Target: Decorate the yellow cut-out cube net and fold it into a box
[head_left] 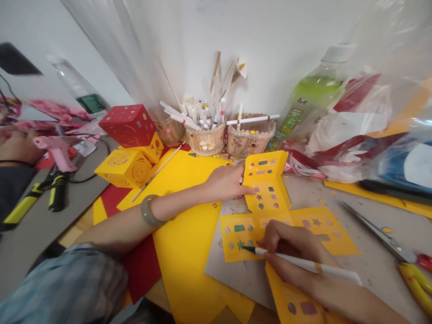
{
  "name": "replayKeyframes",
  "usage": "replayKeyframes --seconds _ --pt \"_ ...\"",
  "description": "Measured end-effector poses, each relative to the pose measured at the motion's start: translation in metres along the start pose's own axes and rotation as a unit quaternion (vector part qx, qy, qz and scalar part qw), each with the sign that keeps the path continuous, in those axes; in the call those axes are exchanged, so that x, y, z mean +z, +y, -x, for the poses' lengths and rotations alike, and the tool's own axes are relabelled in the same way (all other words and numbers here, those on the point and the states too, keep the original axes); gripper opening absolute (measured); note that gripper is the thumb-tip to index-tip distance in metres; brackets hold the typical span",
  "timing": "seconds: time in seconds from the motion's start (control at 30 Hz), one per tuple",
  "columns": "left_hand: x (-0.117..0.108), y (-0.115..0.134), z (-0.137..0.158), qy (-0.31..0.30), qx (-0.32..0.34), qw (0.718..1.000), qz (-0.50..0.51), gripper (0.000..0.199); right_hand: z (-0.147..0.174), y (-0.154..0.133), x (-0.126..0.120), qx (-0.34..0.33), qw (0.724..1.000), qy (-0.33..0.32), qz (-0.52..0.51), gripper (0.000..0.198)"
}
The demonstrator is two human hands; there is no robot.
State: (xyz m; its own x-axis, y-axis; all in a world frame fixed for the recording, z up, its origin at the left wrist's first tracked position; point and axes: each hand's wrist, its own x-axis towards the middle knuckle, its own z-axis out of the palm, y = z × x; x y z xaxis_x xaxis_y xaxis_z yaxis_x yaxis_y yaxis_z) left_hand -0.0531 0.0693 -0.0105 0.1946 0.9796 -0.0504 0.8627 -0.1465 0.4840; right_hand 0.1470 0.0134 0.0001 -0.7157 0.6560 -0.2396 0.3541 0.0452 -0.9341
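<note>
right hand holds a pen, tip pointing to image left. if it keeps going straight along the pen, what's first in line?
The right hand points its pen left at a star cutout in the yellow template. Beyond the template's edge, probably the yellow paper sheet.

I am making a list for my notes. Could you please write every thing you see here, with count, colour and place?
template: 1, yellow cross of panels with cut-out shapes, centre, on a grey board
pen: 1, white with green tip, in right hand, tip at a star hole
boxes: 3, one red, two yellow, stacked left of centre
paper sheets: yellow and red, under left arm
baskets: 2 clear, beige, by the wall, holding pens and sticks
bottle: 1, green, right of baskets
scissors: 1, red and yellow handles, right edge
glue gun: 1, pink, far left
plastic bags: clear, right
bracelet: 1, grey-green, left wrist
left hand: pressing template
right hand: holding pen
</note>
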Motion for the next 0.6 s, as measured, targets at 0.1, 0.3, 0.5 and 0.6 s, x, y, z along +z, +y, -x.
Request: replayKeyframes --seconds 0.1,0.3,0.5,0.6 --pt "0.0003 -0.0008 -0.0005 0.004 0.004 1.0 -0.002 0.062 -0.001 0.0005 -0.0019 -0.004 1.0 -0.014 0.021 0.019" --pt "-0.0005 -0.0005 0.0007 0.0 0.003 1.0 0.021 0.065 -0.0031 0.0041 -0.0051 -0.023 0.998 -0.026 0.046 0.019" --pt "-0.0008 0.0009 0.0012 0.0 -0.001 1.0 0.016 0.064 -0.0027 0.0082 -0.0052 -0.049 0.997 -0.012 0.054 0.018" --pt "0.0002 0.0007 0.0008 0.0 -0.002 1.0 0.002 0.061 -0.0024 0.0061 -0.0057 -0.037 0.998 -0.02 0.051 0.019"
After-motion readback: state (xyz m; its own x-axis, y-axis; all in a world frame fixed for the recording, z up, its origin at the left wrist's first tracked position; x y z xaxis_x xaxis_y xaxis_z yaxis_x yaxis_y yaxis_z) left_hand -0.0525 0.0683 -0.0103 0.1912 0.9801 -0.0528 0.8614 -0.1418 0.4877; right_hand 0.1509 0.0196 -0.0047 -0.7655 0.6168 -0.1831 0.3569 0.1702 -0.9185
